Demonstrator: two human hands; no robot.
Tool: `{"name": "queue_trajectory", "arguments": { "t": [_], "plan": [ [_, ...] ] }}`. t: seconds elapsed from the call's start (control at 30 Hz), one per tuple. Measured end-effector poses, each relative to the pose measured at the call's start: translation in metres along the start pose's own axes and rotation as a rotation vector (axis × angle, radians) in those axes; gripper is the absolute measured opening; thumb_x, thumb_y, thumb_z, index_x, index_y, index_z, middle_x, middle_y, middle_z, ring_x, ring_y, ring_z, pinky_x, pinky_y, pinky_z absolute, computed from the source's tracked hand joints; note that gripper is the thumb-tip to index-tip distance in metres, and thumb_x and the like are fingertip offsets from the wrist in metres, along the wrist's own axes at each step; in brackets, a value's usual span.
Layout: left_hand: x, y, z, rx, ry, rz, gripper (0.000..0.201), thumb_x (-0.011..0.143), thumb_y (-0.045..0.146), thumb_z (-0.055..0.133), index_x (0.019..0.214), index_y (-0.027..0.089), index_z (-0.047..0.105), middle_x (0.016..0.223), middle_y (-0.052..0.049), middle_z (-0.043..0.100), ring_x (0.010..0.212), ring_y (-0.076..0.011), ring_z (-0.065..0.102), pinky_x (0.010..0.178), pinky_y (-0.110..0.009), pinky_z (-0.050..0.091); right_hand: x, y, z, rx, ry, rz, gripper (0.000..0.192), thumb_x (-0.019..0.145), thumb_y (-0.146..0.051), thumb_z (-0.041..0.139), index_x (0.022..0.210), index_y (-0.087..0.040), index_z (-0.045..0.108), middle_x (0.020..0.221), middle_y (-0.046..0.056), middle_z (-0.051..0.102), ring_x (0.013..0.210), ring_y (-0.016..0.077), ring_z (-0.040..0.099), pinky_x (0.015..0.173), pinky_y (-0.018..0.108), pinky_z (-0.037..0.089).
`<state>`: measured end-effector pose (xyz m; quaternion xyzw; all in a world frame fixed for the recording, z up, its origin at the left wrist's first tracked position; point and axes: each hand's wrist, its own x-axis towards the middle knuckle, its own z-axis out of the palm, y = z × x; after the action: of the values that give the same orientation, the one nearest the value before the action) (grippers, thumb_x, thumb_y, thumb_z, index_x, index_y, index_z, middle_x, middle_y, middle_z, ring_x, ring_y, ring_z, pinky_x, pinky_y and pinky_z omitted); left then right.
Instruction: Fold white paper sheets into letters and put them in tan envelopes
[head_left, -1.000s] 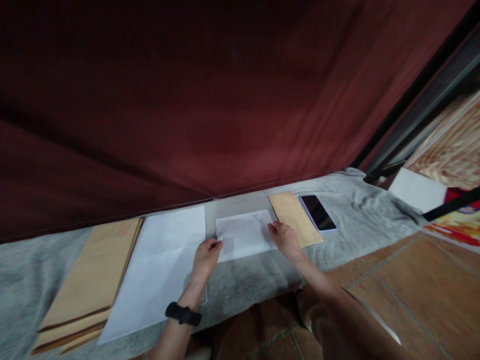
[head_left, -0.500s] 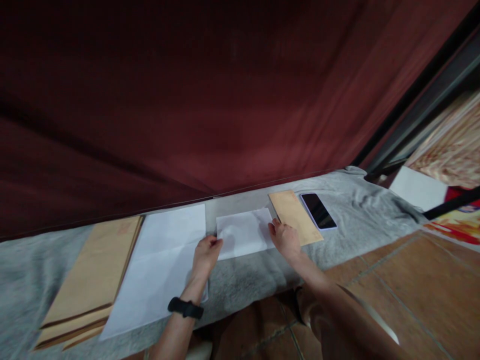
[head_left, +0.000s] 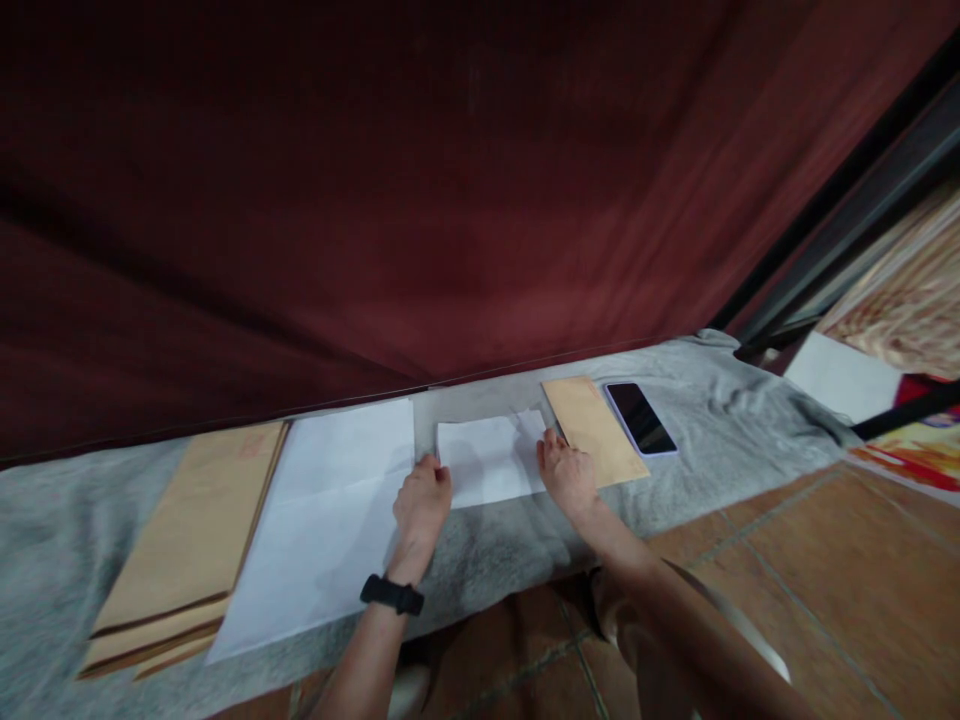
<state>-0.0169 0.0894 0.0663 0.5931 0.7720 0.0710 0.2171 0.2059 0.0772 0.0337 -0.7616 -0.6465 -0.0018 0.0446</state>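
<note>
On the grey cloth [head_left: 487, 560], a folded white paper [head_left: 487, 460] lies between both hands, left hand [head_left: 421, 502] and right hand [head_left: 566, 473] gripping its ends.

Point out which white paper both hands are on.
The small folded white sheet in the middle: left hand on its left edge, right hand on its right. The large white sheets lie further left, flat.

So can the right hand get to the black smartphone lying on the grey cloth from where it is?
Probably yes. The right hand rests on the folded white paper sheet, and only the flat tan envelope lies between it and the black smartphone; nothing upright blocks the way.
</note>
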Motion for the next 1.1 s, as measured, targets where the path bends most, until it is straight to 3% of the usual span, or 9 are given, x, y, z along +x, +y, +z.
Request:
{"name": "queue_trajectory", "arguments": {
  "t": [0.17, 0.37, 0.5, 0.67, 0.87, 1.1],
  "plan": [
    [-0.018, 0.017, -0.007, 0.188, 0.024, 0.030, 0.031, 0.098, 0.026, 0.039, 0.118, 0.016, 0.060, 0.109, -0.015, 0.074, 0.099, -0.0266, 0.070, 0.077, -0.033, 0.048, -0.001, -0.001, -0.001, 0.005, -0.013, -0.004, 0.039, 0.105, -0.026, 0.027, 0.126, -0.014, 0.058, 0.103, 0.017, 0.070, 0.084, 0.0240, 0.070, 0.070, 0.033, 0.050],
    [-0.023, 0.022, -0.008, 0.249, 0.035, 0.036, 0.034, 0.099, 0.025, 0.037, 0.125, 0.013, 0.056, 0.108, -0.016, 0.074, 0.099, -0.0264, 0.071, 0.077, -0.032, 0.049, -0.006, -0.004, -0.001, -0.037, 0.015, -0.043, 0.051, 0.102, -0.022, 0.028, 0.152, -0.011, 0.034, 0.115, 0.018, 0.065, 0.085, 0.0230, 0.068, 0.073, 0.035, 0.052],
    [-0.021, 0.020, -0.005, 0.265, 0.039, 0.048, 0.036, 0.099, 0.024, 0.036, 0.128, 0.012, 0.055, 0.105, -0.017, 0.074, 0.098, -0.0278, 0.071, 0.077, -0.033, 0.050, -0.013, -0.007, -0.004, -0.030, 0.049, -0.089, 0.051, 0.099, -0.016, 0.033, 0.149, -0.013, 0.042, 0.133, 0.021, 0.059, 0.104, 0.0281, 0.064, 0.084, 0.040, 0.051],
    [-0.020, 0.017, 0.001, 0.295, 0.075, 0.075, 0.038, 0.100, 0.024, 0.034, 0.129, 0.012, 0.055, 0.100, -0.017, 0.074, 0.097, -0.0274, 0.072, 0.077, -0.033, 0.051, -0.018, -0.015, -0.007, 0.084, 0.116, -0.184, 0.048, 0.099, -0.017, 0.037, 0.145, -0.012, 0.049, 0.154, 0.021, 0.041, 0.130, 0.0349, 0.049, 0.103, 0.052, 0.042],
    [-0.020, 0.018, 0.000, 0.309, 0.068, 0.082, 0.038, 0.100, 0.025, 0.034, 0.129, 0.012, 0.055, 0.102, -0.017, 0.074, 0.097, -0.0269, 0.071, 0.077, -0.032, 0.050, -0.022, -0.033, 0.008, 0.272, 0.153, -0.400, 0.051, 0.102, -0.030, 0.041, 0.148, -0.009, 0.044, 0.159, 0.017, 0.036, 0.147, 0.0292, 0.031, 0.116, 0.045, 0.034],
    [-0.022, 0.021, -0.004, 0.315, 0.056, 0.079, 0.038, 0.100, 0.025, 0.034, 0.130, 0.012, 0.054, 0.107, -0.016, 0.074, 0.099, -0.0271, 0.071, 0.079, -0.033, 0.051, -0.027, -0.046, 0.025, 0.287, 0.170, -0.424, 0.053, 0.104, -0.039, 0.039, 0.152, -0.014, 0.040, 0.158, 0.013, 0.039, 0.148, 0.0257, 0.031, 0.119, 0.045, 0.031]
  ]
}}
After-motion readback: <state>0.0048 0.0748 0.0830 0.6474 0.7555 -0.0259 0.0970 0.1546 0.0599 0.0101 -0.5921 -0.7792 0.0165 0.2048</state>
